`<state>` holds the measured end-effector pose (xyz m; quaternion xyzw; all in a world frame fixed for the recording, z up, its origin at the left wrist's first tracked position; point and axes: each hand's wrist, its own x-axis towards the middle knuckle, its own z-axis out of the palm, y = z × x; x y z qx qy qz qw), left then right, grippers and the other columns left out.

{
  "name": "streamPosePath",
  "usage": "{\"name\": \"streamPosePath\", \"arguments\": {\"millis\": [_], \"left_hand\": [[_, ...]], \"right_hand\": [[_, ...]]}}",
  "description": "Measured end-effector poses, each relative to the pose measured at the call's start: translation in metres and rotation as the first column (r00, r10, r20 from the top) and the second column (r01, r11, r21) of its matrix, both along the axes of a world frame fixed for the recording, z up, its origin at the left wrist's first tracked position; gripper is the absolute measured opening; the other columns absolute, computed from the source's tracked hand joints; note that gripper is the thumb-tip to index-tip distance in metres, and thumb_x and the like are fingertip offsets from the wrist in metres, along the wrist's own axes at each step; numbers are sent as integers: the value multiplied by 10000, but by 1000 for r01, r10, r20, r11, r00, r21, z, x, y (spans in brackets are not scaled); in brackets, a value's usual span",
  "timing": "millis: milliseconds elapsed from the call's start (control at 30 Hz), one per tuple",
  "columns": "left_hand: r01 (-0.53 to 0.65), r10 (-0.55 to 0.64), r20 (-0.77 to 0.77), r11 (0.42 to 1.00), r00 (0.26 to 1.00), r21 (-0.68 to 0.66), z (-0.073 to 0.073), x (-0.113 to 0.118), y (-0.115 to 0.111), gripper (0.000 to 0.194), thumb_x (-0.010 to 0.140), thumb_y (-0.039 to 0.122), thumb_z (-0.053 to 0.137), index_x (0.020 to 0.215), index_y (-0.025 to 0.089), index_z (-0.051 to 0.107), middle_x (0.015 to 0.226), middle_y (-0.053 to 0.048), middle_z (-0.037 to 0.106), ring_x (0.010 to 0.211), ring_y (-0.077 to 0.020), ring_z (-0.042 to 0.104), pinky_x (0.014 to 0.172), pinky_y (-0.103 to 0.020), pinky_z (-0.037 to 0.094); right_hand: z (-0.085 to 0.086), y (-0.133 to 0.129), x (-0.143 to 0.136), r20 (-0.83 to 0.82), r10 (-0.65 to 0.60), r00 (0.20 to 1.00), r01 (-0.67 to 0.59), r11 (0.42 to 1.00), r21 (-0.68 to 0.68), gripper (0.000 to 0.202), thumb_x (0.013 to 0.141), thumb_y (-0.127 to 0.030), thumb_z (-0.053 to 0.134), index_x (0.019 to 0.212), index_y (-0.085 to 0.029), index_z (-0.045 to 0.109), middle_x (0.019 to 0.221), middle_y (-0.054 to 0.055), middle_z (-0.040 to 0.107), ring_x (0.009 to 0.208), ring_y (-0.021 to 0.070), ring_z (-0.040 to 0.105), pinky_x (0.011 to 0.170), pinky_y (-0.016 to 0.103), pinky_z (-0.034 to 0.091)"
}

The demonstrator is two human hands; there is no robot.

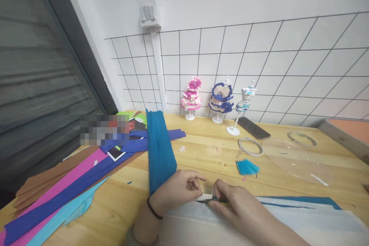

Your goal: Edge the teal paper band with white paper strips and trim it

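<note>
My right hand (238,201) grips small dark-handled scissors (205,201), their blades pointing left along the far edge of the white paper (190,225). My left hand (177,189) lies just left of the blade tips, fingers curled and the index reaching out. Its thumb and fingertips meet the paper's edge, though the contact is partly hidden. Teal crepe paper (325,201) shows from beneath the white sheet on the right, with narrow slits of teal. Behind my left wrist, a folded teal crepe strip (160,150) lies across the table.
Three small dress-form figures (219,102) stand along the wall grid. A phone (254,128), wire coils (250,146), a clear round sheet (288,157) and a pleated blue paper fan (248,167) lie at right. Brown, pink and blue crepe strips (72,192) cover the left side.
</note>
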<state>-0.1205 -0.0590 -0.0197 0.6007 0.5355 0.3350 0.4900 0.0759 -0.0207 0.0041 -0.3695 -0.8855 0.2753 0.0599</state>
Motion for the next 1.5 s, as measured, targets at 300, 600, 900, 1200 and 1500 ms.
{"name": "streamPosePath", "arguments": {"millis": [300,600,900,1200,1500], "left_hand": [[-9,9,-8,1000,1000,-9,1,0,1,387,665,178,553,1048,155,607,716,11,629,652,-116,555,614,-224,421],[-8,8,7,1000,1000,-12,-1,-2,1,374,674,191,562,1044,156,603,737,4,642,676,-119,562,647,-231,434],[-4,4,-13,1000,1000,-22,0,-2,0,383,678,207,570,1057,159,597,744,-1,645,684,-125,564,646,-237,432],[35,-34,3,996,999,-83,11,-19,-1,437,673,245,619,1094,139,571,766,-3,619,679,-114,537,639,-236,409],[55,-51,57,995,997,-86,3,-12,1,408,656,197,620,1059,136,591,709,20,591,640,-89,518,623,-214,396]], "right_hand": [[1,-2,-11,44,7,999,-9,999,51,176,831,-362,433,712,-247,376,658,-22,588,576,164,517,516,231,298],[1,-5,-12,25,13,1000,-15,997,81,173,838,-340,426,700,-239,398,665,-5,592,596,165,533,526,231,323],[0,-3,-13,6,21,1000,-21,997,75,169,837,-322,431,694,-243,388,653,-26,576,588,153,516,529,227,307],[2,4,-3,-15,35,999,-34,998,48,181,840,-311,417,684,-235,366,621,-33,530,559,135,463,511,229,285],[1,7,10,-4,19,1000,-19,999,34,185,833,-316,435,683,-234,364,605,-40,527,552,131,472,510,231,285]]}}
